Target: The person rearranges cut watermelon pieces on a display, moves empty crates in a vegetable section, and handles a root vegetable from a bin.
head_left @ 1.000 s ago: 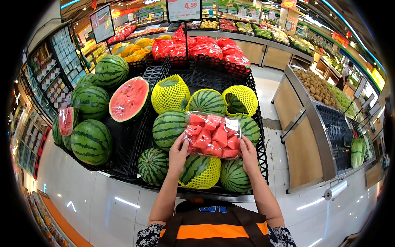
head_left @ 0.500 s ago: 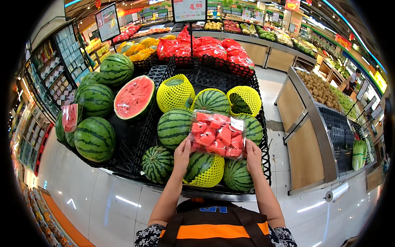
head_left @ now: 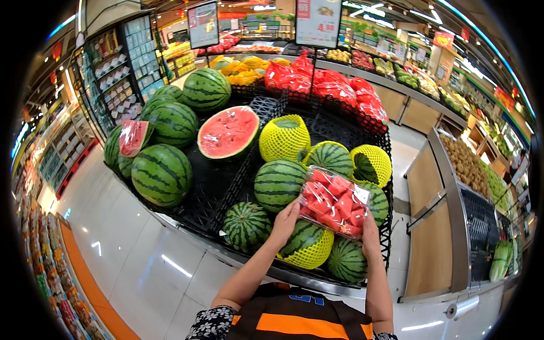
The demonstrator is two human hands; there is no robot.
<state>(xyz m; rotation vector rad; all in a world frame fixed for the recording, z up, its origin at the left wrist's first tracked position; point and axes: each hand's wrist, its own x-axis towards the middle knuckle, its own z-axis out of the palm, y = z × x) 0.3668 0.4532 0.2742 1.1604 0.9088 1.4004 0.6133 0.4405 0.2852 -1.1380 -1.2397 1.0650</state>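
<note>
A clear plastic box of red watermelon chunks (head_left: 333, 203) with a white label is held up between my two hands. My left hand (head_left: 286, 220) grips its left edge; my right hand (head_left: 370, 231) has hold of the right edge. Below and behind it lie whole striped watermelons (head_left: 280, 184), partly covered by the box. Several wear yellow foam nets, one of them a netted watermelon (head_left: 285, 140) beyond the box. In the bin to the left sits a wrapped watermelon half (head_left: 228, 131), red face up, beside more whole watermelons (head_left: 161, 175) and a wrapped wedge (head_left: 134, 139).
The black crate display (head_left: 198, 198) has a raised lattice rim. Red bags (head_left: 334, 85) and yellow-netted melons (head_left: 243, 69) fill its far side. To the right stands a wooden-sided stand (head_left: 433, 221) with potatoes (head_left: 462, 164); packaged goods shelves (head_left: 56, 277) are at lower left.
The view has swung and tilted, so the display now appears farther right and slanted. The box is still in both hands and sits more tilted in the picture, its right side lower.
</note>
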